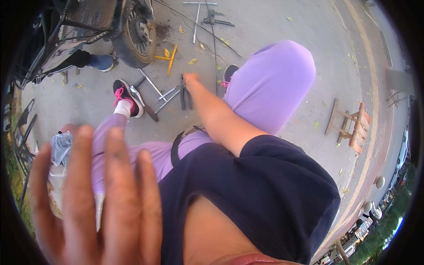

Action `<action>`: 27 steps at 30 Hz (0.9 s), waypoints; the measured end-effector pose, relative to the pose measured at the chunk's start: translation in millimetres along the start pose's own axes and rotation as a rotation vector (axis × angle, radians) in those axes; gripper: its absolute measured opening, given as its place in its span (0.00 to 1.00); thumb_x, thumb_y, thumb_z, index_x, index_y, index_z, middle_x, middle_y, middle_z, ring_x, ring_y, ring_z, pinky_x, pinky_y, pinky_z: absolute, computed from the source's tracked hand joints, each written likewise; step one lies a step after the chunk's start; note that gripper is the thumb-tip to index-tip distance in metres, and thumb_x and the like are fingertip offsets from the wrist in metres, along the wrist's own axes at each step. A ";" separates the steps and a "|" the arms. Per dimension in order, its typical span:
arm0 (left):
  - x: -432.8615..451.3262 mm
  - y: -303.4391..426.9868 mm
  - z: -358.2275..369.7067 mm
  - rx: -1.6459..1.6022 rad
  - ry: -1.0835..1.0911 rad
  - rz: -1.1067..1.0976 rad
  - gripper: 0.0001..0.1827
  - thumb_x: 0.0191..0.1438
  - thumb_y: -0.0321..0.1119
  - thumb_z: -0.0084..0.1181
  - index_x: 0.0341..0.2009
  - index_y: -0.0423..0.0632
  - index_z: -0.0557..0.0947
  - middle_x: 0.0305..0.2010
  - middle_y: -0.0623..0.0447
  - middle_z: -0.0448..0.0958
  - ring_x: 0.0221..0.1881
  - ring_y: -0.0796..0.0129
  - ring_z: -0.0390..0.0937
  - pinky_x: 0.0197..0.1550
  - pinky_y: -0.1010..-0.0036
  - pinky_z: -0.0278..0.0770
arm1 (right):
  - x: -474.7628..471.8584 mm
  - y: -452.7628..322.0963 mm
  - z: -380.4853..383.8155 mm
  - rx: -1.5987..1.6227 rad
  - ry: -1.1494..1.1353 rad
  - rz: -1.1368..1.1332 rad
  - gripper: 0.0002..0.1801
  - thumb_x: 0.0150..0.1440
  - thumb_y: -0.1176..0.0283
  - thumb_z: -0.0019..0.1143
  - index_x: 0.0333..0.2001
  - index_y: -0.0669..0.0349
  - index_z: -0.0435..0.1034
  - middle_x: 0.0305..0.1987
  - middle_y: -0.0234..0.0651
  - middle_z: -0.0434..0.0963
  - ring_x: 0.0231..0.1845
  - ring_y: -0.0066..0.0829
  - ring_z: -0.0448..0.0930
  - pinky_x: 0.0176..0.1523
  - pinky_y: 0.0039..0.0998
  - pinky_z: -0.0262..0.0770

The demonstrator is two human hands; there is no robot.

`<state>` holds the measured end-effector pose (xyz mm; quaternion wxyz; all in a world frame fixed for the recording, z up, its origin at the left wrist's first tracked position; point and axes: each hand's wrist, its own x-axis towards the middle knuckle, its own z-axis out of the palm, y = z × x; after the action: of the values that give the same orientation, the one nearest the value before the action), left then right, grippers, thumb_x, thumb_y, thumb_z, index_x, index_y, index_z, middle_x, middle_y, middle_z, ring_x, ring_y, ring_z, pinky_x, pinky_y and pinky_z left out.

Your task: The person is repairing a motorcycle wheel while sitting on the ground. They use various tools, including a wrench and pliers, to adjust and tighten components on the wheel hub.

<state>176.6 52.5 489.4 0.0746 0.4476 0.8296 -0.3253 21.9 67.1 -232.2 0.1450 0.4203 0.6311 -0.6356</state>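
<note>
My right hand [191,78] reaches down to the pavement, with its fingers around the head of dark-handled pliers [186,97]; the handles point back towards me. Beside the pliers lies a chrome multi-arm socket wrench [168,96]. A long chrome wrench [153,82] rests to its left. By my shoe is a tool with a shiny metal end and a brown handle [150,112]. A yellow T-shaped tool [171,60] lies just beyond my right hand. My left hand [102,195] is raised close to the camera, blurred, fingers spread, with nothing seen in it.
A spoked wheel [137,39] of a cart-like vehicle stands at upper left. A person's blue shoe [101,62] is beside it. Farther off lie a T-handle wrench [197,21] and a dark pronged tool [213,19]. A small wooden stool [359,127] is at right, a plastic bag [61,149] at left.
</note>
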 end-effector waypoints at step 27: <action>87.9 79.6 -8.1 -0.894 0.838 0.343 0.13 0.36 0.34 0.54 0.29 0.44 0.81 0.35 0.47 0.75 0.42 0.56 0.73 0.44 0.64 0.71 | -57.7 -78.3 -53.0 -0.167 -0.314 0.146 0.07 0.55 0.69 0.46 0.29 0.60 0.67 0.22 0.35 0.73 0.20 0.29 0.74 0.21 0.29 0.70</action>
<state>189.2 149.3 421.6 -0.0258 0.5890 0.7605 0.2720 19.5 108.8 -129.6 0.3217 0.3471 0.6190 -0.6268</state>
